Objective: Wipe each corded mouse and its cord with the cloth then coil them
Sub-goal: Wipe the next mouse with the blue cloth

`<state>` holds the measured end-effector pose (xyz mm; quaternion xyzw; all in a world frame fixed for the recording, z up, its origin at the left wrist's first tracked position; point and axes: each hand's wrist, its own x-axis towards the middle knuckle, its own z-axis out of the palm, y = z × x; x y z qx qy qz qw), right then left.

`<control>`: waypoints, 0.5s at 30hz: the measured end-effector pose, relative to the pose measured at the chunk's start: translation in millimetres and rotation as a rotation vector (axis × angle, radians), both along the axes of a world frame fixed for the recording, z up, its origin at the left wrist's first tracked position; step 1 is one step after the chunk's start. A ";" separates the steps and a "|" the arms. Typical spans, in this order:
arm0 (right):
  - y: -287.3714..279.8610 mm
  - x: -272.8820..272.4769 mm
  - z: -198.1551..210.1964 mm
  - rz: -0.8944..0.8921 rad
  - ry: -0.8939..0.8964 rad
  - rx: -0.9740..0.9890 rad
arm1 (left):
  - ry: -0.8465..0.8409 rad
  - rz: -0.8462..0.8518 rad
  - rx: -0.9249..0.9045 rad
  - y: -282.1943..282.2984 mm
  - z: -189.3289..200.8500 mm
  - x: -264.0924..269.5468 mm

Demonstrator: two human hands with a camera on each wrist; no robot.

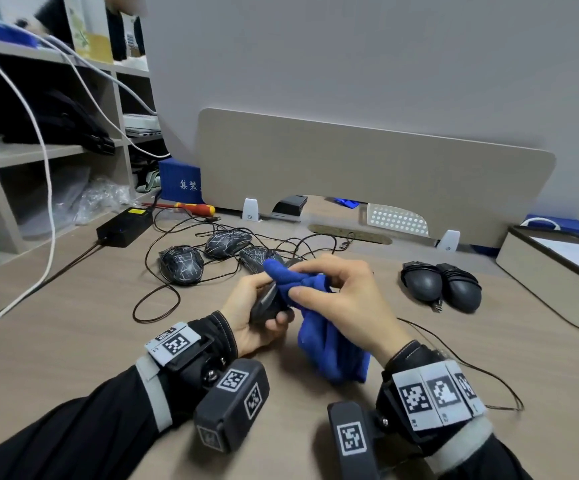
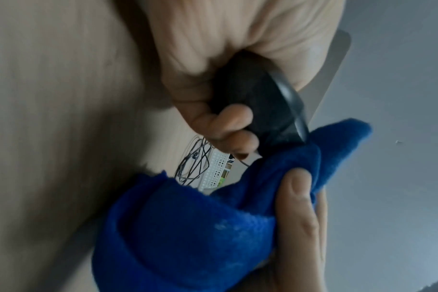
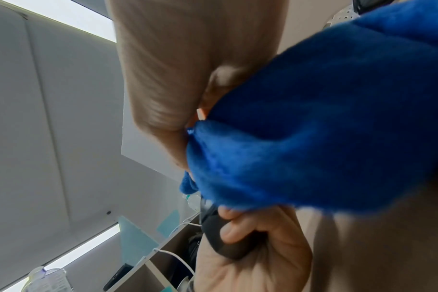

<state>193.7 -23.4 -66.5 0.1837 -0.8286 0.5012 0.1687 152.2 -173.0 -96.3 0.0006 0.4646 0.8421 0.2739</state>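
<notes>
While our left hand (image 1: 250, 315) curls round a smooth, dark, rounded mouse (image 1: 266, 305) above the wood-grain surface (image 1: 73, 327), our right hand (image 1: 341, 299) pinches the fuzzy blue cloth (image 1: 329, 348) bunched against its front end.

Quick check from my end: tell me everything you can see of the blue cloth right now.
The blue cloth is a soft, fleecy fabric of deep blue, bunched rather than spread flat. The right hand pinches its upper folds between thumb and fingers and presses them against the dark mouse gripped in the left hand. The rest hangs loosely below the right palm, above the desk.
</notes>
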 end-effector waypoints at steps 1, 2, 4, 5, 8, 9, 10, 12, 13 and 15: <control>1.1 -3.0 -1.6 -0.048 0.004 -0.015 | -0.005 -0.004 -0.005 0.3 -1.0 -0.3; 3.3 -5.7 -3.4 -0.106 0.009 -0.032 | -0.007 0.005 -0.024 1.3 -2.3 -1.6; 5.1 -7.8 -5.0 -0.163 -0.009 -0.053 | -0.011 0.031 -0.066 3.5 -4.7 -2.6; 4.7 -6.4 -4.7 -0.144 -0.021 -0.053 | -0.010 0.040 -0.070 4.0 -5.7 -3.2; -1.2 3.4 1.5 0.024 -0.043 -0.033 | 0.036 0.072 -0.070 4.4 -8.6 -4.8; -1.3 5.1 4.4 0.059 -0.044 -0.028 | 0.057 0.080 -0.077 5.1 -9.1 -4.7; 0.1 5.0 6.5 0.083 -0.052 -0.036 | 0.074 0.083 -0.089 6.1 -9.4 -4.4; 3.7 4.7 10.5 0.103 -0.107 -0.105 | 0.081 0.071 -0.114 7.3 -8.8 -3.5; 5.0 4.5 11.6 0.098 -0.129 -0.159 | 0.064 0.067 -0.119 7.3 -7.8 -2.7; 7.6 3.7 11.8 0.036 -0.119 -0.285 | 0.024 0.068 -0.118 6.4 -5.7 -3.0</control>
